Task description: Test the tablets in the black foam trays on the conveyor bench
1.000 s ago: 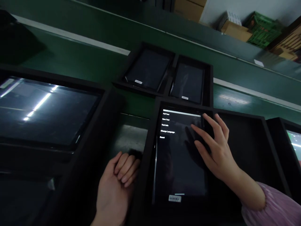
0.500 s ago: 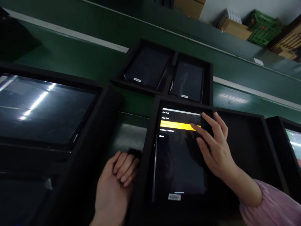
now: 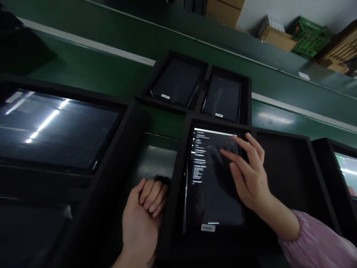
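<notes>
A tablet (image 3: 214, 201) with a lit screen lies in the left bay of a black divided tray (image 3: 180, 149). White lines of small text fill the upper left of its screen, and a barcode label sits at its lower end. Over the upper right of the screen is my right hand (image 3: 252, 175), fingers apart, holding nothing. Its index fingertip is at or just above the glass; I cannot tell whether it touches. My left hand (image 3: 143, 219) rests beside the tray's left wall, its fingers curled into a loose fist with nothing showing in them.
Behind stands another black tray (image 3: 249, 100) with two dark-screened tablets (image 3: 178, 80). To the left, a larger black tray (image 3: 111, 149) holds a tablet (image 3: 61, 126) reflecting ceiling lights. A tablet with a lit screen (image 3: 347, 171) is at the right edge. Cartons (image 3: 279, 37) and a green crate (image 3: 309, 37) stand beyond the green bench (image 3: 106, 74).
The tablet's screen has gone from a short menu with a yellow highlighted row to a page of white text. My right index finger has shifted slightly left. The left fist stays curled.
</notes>
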### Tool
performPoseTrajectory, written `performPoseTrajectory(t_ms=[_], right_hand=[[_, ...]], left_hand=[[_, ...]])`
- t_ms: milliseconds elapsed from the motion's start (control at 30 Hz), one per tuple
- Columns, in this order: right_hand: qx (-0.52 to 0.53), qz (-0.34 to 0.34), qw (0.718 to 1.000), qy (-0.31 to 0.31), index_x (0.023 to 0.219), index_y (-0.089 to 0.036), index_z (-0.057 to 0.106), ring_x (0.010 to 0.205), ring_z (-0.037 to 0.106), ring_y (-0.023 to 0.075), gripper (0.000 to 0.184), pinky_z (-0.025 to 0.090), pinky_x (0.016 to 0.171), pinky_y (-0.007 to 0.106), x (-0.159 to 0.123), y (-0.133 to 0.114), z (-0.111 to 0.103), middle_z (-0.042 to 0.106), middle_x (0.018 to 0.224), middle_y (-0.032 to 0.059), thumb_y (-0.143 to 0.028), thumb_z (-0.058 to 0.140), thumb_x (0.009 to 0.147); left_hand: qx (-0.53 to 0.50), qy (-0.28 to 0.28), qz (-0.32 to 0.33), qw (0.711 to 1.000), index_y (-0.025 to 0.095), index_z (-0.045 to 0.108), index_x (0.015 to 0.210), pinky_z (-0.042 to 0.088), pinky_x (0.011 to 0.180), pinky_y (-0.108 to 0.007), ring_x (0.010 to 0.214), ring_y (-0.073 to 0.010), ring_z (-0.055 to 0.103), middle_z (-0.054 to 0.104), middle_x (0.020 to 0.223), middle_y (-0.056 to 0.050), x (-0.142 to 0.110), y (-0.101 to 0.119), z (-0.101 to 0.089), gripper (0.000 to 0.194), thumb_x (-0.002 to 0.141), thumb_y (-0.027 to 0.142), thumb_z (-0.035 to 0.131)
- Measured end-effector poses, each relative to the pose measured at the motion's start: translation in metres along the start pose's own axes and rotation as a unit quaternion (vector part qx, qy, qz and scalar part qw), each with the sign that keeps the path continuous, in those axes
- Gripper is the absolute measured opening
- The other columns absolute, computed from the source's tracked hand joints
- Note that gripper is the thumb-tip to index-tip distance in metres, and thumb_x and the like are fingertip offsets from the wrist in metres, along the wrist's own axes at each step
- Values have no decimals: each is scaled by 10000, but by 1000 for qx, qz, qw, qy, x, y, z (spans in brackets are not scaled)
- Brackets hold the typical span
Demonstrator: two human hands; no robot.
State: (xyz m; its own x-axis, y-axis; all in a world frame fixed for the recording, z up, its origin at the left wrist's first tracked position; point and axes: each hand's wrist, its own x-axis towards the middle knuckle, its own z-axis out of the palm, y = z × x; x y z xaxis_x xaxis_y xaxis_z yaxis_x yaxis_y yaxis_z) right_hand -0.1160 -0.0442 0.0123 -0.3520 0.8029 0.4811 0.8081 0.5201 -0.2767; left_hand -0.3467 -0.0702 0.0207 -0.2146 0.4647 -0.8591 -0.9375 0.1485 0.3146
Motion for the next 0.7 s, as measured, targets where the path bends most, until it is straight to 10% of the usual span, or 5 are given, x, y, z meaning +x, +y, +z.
performPoseTrajectory(t_ms=[700], right_hand=[[56,-38,988,-139,1324,-284,757,1663,0,433,475,259,1293,722,29,-25,19,309,1739,72,-446,358,1122]], left_hand=[[0,-30,3,1000,201,314,493,222,283,-187,290,-43,307,280,409,58,2,-1,-1,563,1042,140,422]])
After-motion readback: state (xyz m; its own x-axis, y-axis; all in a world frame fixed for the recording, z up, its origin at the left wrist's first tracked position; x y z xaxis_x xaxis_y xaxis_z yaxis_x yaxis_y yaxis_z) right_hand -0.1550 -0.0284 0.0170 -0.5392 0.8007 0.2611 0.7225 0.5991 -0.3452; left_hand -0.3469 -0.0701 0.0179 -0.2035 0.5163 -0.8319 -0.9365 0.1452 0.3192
